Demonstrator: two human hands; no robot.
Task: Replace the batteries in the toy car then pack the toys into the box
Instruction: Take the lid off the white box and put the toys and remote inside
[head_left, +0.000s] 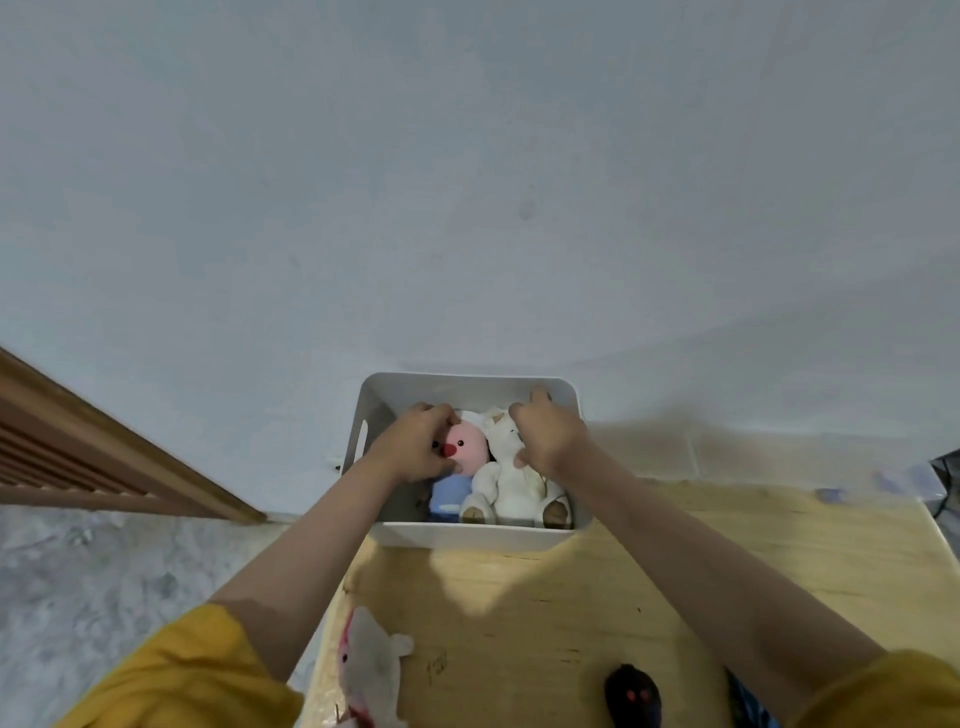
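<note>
White plastic makes up the box (470, 538), and it sits at the far edge of a pale wood table (571, 613), right up near the wall (467, 182); both arms reach out to it. Two soft toys lie inside, side by side and touching; a pink-faced doll (465, 441) with a red nose and a blue body is on the left, and a white teddy (511, 480) with brown feet is on the right.

The left hand (415, 447) curls its fingers round the doll's head, thumb under the chin; I think it is pushing the doll down so it fits snugly. The right hand (545, 436) bends over the teddy's head and seems to press and hold it, maybe to make room — one finger points up by the far wall of the box.

Two more toys wait on the table, close to the person and well apart from the hands; a floppy white and pink plush (371, 670) lies at the left edge, and a small dark toy (632, 693) with red spots sits to the right. It may be the toy car, but it is too blurry to tell. So the packing looks part done — those two still need to go in.
</note>
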